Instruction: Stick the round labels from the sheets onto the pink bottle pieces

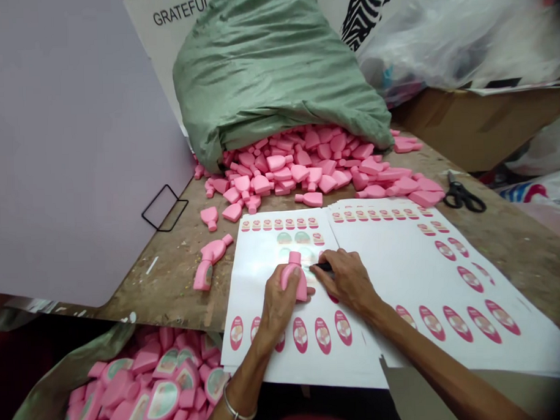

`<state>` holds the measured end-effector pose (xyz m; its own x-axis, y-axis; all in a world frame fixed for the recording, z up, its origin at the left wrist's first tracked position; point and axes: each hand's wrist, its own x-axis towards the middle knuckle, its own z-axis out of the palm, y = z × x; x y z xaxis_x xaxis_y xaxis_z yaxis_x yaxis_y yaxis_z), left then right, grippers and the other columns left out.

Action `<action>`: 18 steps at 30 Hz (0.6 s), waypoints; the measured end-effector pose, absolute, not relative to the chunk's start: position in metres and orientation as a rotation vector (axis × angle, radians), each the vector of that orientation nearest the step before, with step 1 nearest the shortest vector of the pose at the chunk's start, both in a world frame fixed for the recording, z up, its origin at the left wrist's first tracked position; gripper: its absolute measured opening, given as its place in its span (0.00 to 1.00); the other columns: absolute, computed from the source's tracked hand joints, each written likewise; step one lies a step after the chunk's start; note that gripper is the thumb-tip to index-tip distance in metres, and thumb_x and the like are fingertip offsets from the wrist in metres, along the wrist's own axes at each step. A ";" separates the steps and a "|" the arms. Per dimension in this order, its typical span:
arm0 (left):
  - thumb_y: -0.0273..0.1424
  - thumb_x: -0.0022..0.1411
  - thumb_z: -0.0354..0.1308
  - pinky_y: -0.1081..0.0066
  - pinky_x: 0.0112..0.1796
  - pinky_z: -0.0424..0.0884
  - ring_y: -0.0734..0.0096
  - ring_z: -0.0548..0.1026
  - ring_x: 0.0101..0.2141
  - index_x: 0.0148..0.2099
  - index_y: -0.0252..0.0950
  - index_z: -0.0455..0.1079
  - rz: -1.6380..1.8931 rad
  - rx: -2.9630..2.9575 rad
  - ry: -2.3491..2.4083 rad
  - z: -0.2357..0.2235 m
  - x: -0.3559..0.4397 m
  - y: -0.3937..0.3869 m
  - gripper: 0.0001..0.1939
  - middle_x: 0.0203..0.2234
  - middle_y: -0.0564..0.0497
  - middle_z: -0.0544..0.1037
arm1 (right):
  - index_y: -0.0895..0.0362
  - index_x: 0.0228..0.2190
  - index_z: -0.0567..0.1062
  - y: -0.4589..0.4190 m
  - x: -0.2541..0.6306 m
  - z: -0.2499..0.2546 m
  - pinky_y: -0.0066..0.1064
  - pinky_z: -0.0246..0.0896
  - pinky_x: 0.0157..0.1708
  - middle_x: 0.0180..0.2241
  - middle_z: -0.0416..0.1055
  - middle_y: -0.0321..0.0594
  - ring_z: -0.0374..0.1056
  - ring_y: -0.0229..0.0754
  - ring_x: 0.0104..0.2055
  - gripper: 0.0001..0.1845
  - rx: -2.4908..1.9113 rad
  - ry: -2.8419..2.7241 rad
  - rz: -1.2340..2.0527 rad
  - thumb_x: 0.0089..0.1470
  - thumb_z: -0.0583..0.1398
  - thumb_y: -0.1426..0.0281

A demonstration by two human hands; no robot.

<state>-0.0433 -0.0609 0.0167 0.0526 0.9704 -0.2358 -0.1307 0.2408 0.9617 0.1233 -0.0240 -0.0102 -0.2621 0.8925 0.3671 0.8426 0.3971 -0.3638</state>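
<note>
Gripped in my left hand (278, 293) is a small pink plastic bottle (295, 274), cap end pointing away from me, over the left sticker sheet (264, 272). My right hand (345, 274) is closed around a dark, slim-handled tool (324, 266) whose tip lies close to the sheet, just right of the bottle. Whether that tip is a blade cannot be made out. Pink oval stickers (323, 335) run along the sheet's near edge, and small stickers (280, 224) line its far edge. Pale green stickers (284, 238) sit beyond the bottle.
A green sack (275, 69) spills a heap of pink bottles (283, 170) at the back. A second sticker sheet stack (378, 255) lies right. Black scissors (463, 197) rest beyond it. Below the table's left edge, another sack holds labelled bottles (162, 401). A grey panel (76, 150) stands left.
</note>
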 end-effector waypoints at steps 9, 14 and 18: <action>0.52 0.58 0.51 0.67 0.31 0.75 0.65 0.78 0.27 0.45 0.30 0.68 1.130 0.784 1.102 0.023 -0.048 -0.063 0.28 0.26 0.46 0.76 | 0.55 0.27 0.69 -0.033 0.123 0.038 0.28 0.57 0.24 0.21 0.65 0.33 0.60 0.35 0.23 0.17 -1.480 -1.658 0.876 0.51 0.59 0.54; 0.55 0.59 0.46 0.67 0.32 0.75 0.63 0.78 0.31 0.47 0.28 0.70 1.175 0.588 0.974 0.026 -0.050 -0.069 0.33 0.33 0.42 0.78 | 0.56 0.37 0.77 -0.040 0.107 0.051 0.28 0.58 0.23 0.23 0.69 0.35 0.61 0.36 0.23 0.21 -1.430 -1.670 0.994 0.50 0.60 0.53; 0.51 0.61 0.46 0.66 0.33 0.76 0.62 0.78 0.32 0.48 0.28 0.71 1.169 0.554 0.897 0.035 -0.049 -0.071 0.31 0.33 0.42 0.78 | 0.57 0.34 0.79 -0.046 0.093 0.054 0.29 0.62 0.27 0.28 0.75 0.39 0.66 0.39 0.27 0.20 -1.408 -1.651 0.972 0.49 0.60 0.54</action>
<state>-0.0495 -0.0712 0.0345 0.1205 0.9439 -0.3075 -0.5417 0.3221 0.7764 0.0933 -0.0456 0.0543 -0.1183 0.9909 0.0634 0.4255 0.1083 -0.8984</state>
